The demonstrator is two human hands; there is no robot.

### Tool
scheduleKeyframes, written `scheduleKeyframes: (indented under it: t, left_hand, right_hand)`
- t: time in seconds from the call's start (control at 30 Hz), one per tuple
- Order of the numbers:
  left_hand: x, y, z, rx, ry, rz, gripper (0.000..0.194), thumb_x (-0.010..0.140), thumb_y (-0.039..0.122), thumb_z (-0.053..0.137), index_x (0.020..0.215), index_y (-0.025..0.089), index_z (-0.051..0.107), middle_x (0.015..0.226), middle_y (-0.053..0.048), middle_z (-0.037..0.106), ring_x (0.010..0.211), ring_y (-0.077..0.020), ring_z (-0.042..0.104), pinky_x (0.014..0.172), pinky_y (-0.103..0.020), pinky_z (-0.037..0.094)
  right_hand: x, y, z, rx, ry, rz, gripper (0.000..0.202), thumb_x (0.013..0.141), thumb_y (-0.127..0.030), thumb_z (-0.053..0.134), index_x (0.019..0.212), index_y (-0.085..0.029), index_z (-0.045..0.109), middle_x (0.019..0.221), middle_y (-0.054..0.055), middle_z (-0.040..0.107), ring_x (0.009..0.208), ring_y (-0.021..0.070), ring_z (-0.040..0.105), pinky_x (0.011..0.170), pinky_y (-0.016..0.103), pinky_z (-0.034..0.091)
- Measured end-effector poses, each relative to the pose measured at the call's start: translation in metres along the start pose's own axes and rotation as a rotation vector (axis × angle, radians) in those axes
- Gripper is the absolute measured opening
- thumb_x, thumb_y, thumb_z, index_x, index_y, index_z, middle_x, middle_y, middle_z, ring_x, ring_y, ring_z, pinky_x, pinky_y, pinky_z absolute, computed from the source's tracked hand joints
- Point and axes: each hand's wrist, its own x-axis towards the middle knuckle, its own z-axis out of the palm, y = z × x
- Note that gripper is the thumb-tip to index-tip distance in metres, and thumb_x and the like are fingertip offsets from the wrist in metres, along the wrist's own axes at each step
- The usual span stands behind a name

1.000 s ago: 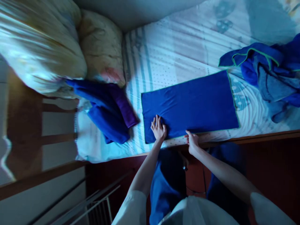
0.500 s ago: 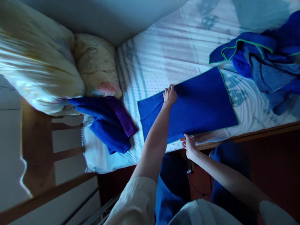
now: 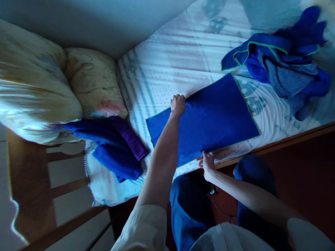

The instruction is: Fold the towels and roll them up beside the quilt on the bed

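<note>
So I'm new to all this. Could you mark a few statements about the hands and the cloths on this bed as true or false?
1. The left hand is at the far edge of the flat blue cloth. True.
2. The right hand rests on a pillow. False: it is at the near edge of the flat blue cloth.
3. The flat blue cloth has green edging. True.
4. The purple cloth lies between the two hands. False: it lies left of both, near the pillows.
5. The crumpled pile is right of the flat blue cloth. True.
</note>
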Motion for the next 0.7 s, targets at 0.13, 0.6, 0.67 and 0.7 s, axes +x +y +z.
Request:
scheduleKeyframes:
  t: [0.13, 0.6, 0.67, 0.7]
  left_hand:
    - [-0.004, -0.004, -0.009, -0.047, 0.030, -0.070, 0.031, 0.100, 0.029, 0.047, 0.118, 0.023, 0.071, 0.121, -0.013, 0.072, 0.116, -0.0287, 0.064, 0.096, -0.039, 0.049]
    - [-0.109, -0.058, -0.112, -0.345, 0.280, -0.069, 0.017, 0.092, 0.022, 0.057, 0.102, 0.020, 0.070, 0.096, -0.007, 0.077, 0.093, -0.0203, 0.070, 0.084, -0.029, 0.046]
    - [-0.131, -0.067, -0.129, -0.384, 0.334, -0.081, 0.013, 0.090, 0.022, 0.058, 0.096, 0.020, 0.070, 0.091, -0.006, 0.078, 0.091, -0.0203, 0.071, 0.083, -0.028, 0.046]
    - [-0.143, -0.072, -0.137, -0.407, 0.357, -0.085, 0.012, 0.088, 0.022, 0.059, 0.093, 0.020, 0.069, 0.089, -0.006, 0.078, 0.090, -0.0203, 0.071, 0.083, -0.028, 0.046]
  right_hand:
    - [-0.004, 0.001, -0.004, 0.038, 0.006, 0.037, 0.024, 0.093, -0.043, 0.068, 0.084, -0.023, 0.057, 0.053, -0.001, 0.062, 0.044, 0.0130, 0.054, 0.039, 0.019, 0.040]
    - [-0.041, -0.001, -0.055, 0.027, -0.189, -0.038, 0.042, 0.079, -0.048, 0.082, 0.065, -0.021, 0.054, 0.055, -0.001, 0.066, 0.044, 0.0082, 0.052, 0.046, 0.020, 0.041]
    - [-0.055, 0.003, -0.068, 0.009, -0.217, -0.056, 0.047, 0.074, -0.055, 0.084, 0.063, -0.020, 0.055, 0.055, -0.001, 0.064, 0.046, 0.0084, 0.052, 0.048, 0.020, 0.041]
    - [-0.061, 0.003, -0.076, 0.003, -0.236, -0.080, 0.050, 0.070, -0.060, 0.085, 0.062, -0.020, 0.055, 0.056, -0.001, 0.064, 0.047, 0.0085, 0.052, 0.049, 0.021, 0.041]
